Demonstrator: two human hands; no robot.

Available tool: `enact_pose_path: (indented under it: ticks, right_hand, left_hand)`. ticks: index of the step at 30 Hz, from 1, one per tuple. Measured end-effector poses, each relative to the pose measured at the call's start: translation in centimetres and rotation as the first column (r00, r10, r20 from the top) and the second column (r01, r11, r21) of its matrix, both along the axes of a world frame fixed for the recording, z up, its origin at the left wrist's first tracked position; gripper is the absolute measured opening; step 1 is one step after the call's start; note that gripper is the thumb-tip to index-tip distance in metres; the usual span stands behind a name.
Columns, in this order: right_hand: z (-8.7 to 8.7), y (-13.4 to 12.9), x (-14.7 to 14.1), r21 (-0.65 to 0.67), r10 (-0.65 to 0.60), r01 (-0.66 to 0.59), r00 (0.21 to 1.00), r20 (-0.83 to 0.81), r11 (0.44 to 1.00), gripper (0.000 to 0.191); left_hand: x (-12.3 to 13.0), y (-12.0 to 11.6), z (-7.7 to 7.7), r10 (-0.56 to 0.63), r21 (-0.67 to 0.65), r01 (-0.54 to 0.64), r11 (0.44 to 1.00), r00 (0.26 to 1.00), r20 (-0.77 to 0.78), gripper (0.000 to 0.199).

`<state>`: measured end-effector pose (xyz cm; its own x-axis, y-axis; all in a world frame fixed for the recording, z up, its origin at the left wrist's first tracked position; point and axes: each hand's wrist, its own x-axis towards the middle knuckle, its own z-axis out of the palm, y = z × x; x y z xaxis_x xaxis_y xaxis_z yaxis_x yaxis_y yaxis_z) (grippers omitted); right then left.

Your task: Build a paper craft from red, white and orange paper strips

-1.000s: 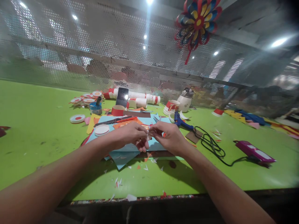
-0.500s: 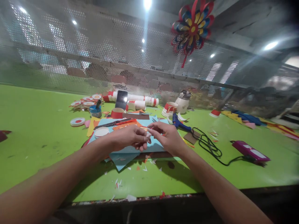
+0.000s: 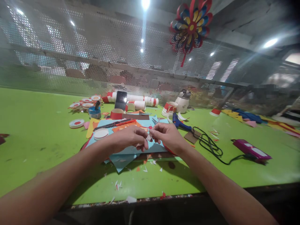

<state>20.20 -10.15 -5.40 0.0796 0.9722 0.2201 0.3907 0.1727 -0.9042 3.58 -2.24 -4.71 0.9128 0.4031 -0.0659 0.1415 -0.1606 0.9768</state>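
Note:
A small folded piece of white paper point(image 3: 149, 137) is at my fingertips, above light blue paper sheets point(image 3: 131, 149). My right hand point(image 3: 168, 136) pinches this scrap between thumb and fingers. From the other side, my left hand point(image 3: 131, 137) meets it with loosely curled fingers. A small red bit shows just above the pinch. Beyond my left wrist lie a round white disc point(image 3: 101, 134) and scissors point(image 3: 114, 124) with dark blades and orange-red handles. Orange paper point(image 3: 126, 125) lies just past my fingers.
A blue glue gun point(image 3: 181, 123) lies right of my hands, its black cable running to a magenta box point(image 3: 252, 149). Behind stand a phone point(image 3: 121, 100), white-and-red paper tubes point(image 3: 137, 105), a paper cup point(image 3: 169, 108) and a blue-lidded jar point(image 3: 94, 112). Paper scraps litter the front edge.
The fingers of my left hand have parted slightly around the white paper. A red bit now shows by my right fingertips. The view has shifted a little.

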Motion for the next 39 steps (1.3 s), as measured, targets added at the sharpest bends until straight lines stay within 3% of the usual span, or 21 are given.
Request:
enact_pose_path:
  ticks: [4, 7, 11, 16, 22, 27, 33, 35, 39]
  right_hand:
    - [0.1, 0.0, -0.1, -0.002, -0.042, 0.042, 0.999, -0.013, 0.999, 0.03]
    - [0.0, 0.1, 0.0, -0.019, -0.077, 0.076, 0.997, -0.03, 0.997, 0.029]
    - [-0.1, 0.1, 0.0, -0.037, -0.082, 0.08, 0.996, -0.04, 0.996, 0.029]
    - [-0.1, 0.1, -0.1, -0.03, -0.099, 0.098, 0.995, -0.015, 0.995, 0.026]
    - [-0.2, 0.1, 0.0, -0.028, -0.112, 0.113, 0.993, 0.025, 0.993, 0.022]
    - [-0.2, -0.1, 0.0, -0.021, -0.111, 0.111, 0.993, 0.026, 0.994, 0.019]
    - [-0.2, 0.0, -0.3, -0.025, -0.124, 0.125, 0.992, 0.024, 0.992, 0.018]
    - [-0.2, 0.0, -0.3, -0.025, -0.12, 0.12, 0.993, 0.02, 0.992, 0.018]
    - [-0.2, 0.0, -0.2, -0.031, -0.116, 0.117, 0.993, 0.021, 0.993, 0.018]
  left_hand:
    - [0.5, -0.3, 0.0, 0.112, 0.209, -0.095, 0.973, 0.991, -0.069, 0.012]
    - [0.6, -0.4, -0.4, 0.198, 0.391, -0.163, 0.906, 0.979, -0.051, 0.02]
    - [0.4, -0.4, -0.7, 0.204, 0.563, -0.151, 0.812, 0.978, -0.032, 0.023]
    - [0.4, -0.4, -0.6, 0.184, 0.619, -0.112, 0.778, 0.981, -0.054, 0.026]
    - [0.5, -0.6, -0.2, 0.182, 0.616, -0.097, 0.782, 0.98, -0.076, 0.023]
    - [0.3, -0.9, -0.2, 0.203, 0.74, -0.112, 0.663, 0.979, -0.034, 0.02]
    - [0.4, -0.6, -1.0, 0.19, 0.809, -0.131, 0.573, 0.982, 0.025, 0.025]
    - [0.4, -0.4, -1.0, 0.186, 0.795, -0.124, 0.593, 0.983, 0.015, 0.022]
    - [0.5, -0.3, -0.8, 0.152, 0.712, -0.094, 0.696, 0.988, -0.018, 0.021]
